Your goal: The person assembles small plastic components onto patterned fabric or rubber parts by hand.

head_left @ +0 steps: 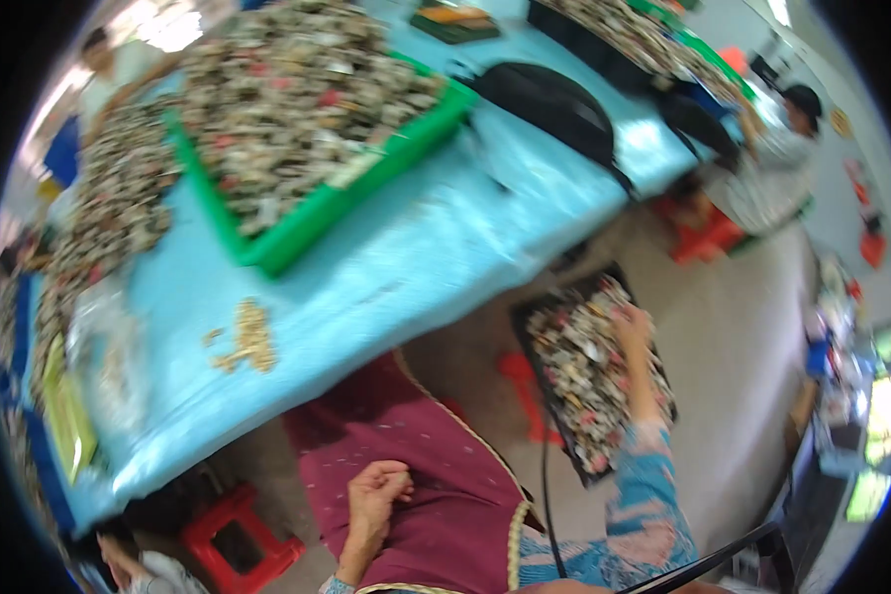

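Observation:
My left hand (376, 492) is held over the maroon apron (416, 436) on my lap, its fingers curled in toward the thumb. Whatever it may hold is too small to make out. Off to the right, my right hand (632, 327) reaches down onto a heap of small whitish, brown and pink pieces (589, 396) in a black tray (522, 319). Its fingertips are blurred among the pieces, so their grip does not show. A small pile of pale yellow bits (253, 337) lies on the blue-covered table (366, 267) in front of me.
A green tray (366, 183) heaped with similar pieces stands on the table, beside a loose heap (119, 198) and a clear plastic bag (109, 356). A black bag (549, 104) lies further right. Red stools (238, 540) stand below. Other people (777, 168) sit around the table.

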